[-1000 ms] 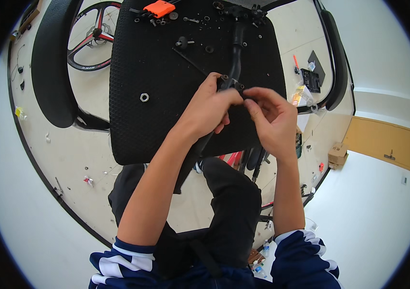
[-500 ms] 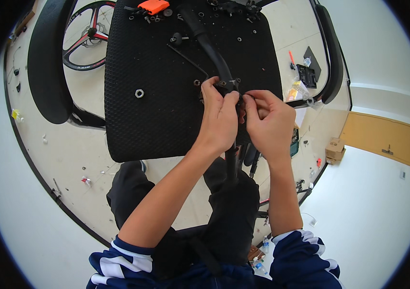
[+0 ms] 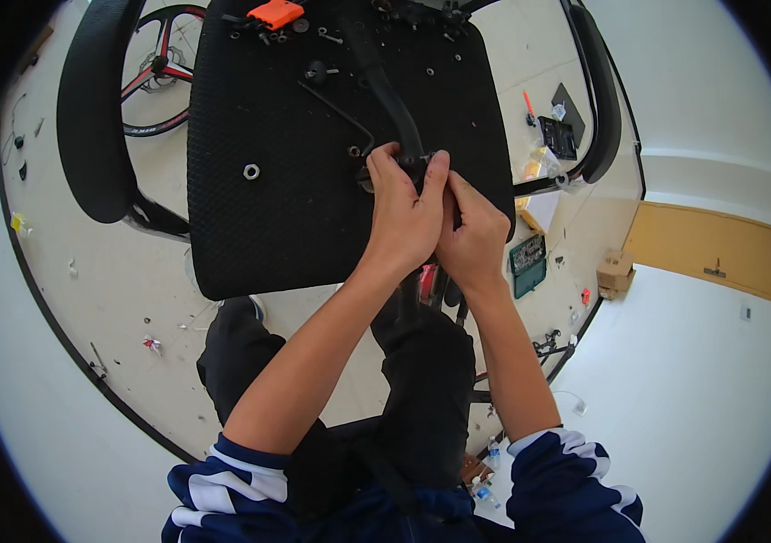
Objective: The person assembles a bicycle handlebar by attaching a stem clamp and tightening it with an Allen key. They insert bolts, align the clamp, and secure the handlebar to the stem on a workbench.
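Observation:
A black bent bar, like a bicycle handlebar, lies across the black chair seat and runs toward my lap. My left hand is closed round the fitting on this bar, with thumb and fingers near the bar's bend. Pressed close on the right side of the same spot is my right hand, fingers curled and pinched; anything in them is hidden. Left of the bar lie an L-shaped hex key, a small brownish nut and a larger silver hex nut.
An orange piece and several small bolts and washers lie at the seat's far end. Black armrests flank the seat. On the floor are a spoked wheel, a green case, a black case and cardboard boxes.
My right hand has moved in against my left, its fingers now tucked lower behind the left thumb. The whole view has shifted slightly, so the seat sits a little further left.

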Demonstrator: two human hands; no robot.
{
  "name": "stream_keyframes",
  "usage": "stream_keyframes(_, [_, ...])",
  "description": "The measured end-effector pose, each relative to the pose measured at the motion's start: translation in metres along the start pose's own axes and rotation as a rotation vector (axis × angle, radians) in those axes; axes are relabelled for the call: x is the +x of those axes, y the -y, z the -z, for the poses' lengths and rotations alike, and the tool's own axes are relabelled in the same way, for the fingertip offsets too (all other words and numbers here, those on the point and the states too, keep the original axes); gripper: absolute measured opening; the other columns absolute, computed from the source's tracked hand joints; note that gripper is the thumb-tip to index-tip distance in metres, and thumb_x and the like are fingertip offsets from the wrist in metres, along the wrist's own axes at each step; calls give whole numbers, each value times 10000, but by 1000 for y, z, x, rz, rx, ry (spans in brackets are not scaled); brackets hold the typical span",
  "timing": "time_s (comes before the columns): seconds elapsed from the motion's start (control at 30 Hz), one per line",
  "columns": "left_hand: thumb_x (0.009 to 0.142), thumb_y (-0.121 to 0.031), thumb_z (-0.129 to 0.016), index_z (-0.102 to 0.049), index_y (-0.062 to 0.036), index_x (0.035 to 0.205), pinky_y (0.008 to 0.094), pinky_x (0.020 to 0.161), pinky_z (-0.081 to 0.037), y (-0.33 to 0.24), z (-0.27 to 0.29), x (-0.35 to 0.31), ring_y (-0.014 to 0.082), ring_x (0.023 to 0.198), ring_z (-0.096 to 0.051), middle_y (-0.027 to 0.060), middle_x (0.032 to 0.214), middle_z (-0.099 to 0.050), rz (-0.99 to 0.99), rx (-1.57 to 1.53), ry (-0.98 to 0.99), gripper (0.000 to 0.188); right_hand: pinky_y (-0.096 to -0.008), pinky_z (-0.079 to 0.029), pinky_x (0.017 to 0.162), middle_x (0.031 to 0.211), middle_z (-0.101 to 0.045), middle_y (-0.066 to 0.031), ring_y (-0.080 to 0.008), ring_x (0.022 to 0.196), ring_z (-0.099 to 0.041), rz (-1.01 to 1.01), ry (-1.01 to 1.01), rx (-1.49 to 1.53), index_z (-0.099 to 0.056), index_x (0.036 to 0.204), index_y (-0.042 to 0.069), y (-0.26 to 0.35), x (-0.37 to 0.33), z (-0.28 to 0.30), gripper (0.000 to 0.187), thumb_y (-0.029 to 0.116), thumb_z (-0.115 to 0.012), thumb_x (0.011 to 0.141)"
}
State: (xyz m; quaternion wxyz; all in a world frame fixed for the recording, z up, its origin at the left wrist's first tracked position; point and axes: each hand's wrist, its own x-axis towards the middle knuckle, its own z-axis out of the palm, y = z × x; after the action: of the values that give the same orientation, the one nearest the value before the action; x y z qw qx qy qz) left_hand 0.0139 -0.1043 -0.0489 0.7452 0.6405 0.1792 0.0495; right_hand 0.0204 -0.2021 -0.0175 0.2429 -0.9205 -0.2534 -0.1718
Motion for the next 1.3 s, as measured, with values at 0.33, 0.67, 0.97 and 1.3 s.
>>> stream_keyframes(0.33, [1021,-337,-588,-410,89,1160,343,710,-504,-8,19,16,217,799,-593,175,947,-548,84,-112,41,481,-285,-472,456,738,-603,-86,-203,549,-611,421,95,-114,-627,1086,-73,-14,21,0,276,11,-688,830])
stream_keyframes(0.67, [1016,-331,-602,-412,53,1161,267,465,-489,-35,52,33,108,531,-562,62,710,-560,290,-125,369,452,-266,-413,424,698,-489,-8,-130,480,-526,1015,288,-19,-653,1044,125,-54,74,11,224,228,-708,852])
stream_keyframes(0.97, [1010,-305,-624,-424,46,1176,263,443,-460,-30,56,34,97,505,-548,41,672,-534,242,-73,475,437,-335,-454,561,757,-597,-89,-257,603,-567,520,-241,-11,-633,986,6,-65,84,-17,336,286,-708,817])
stream_keyframes(1.3, [1042,-424,-534,-411,-16,1155,255,443,-441,-32,55,19,99,476,-526,25,723,-484,248,-18,388,440,-253,-426,538,794,-568,-46,-105,598,-515,-919,-285,805,-565,1007,10,-30,86,-44,169,125,-653,919])
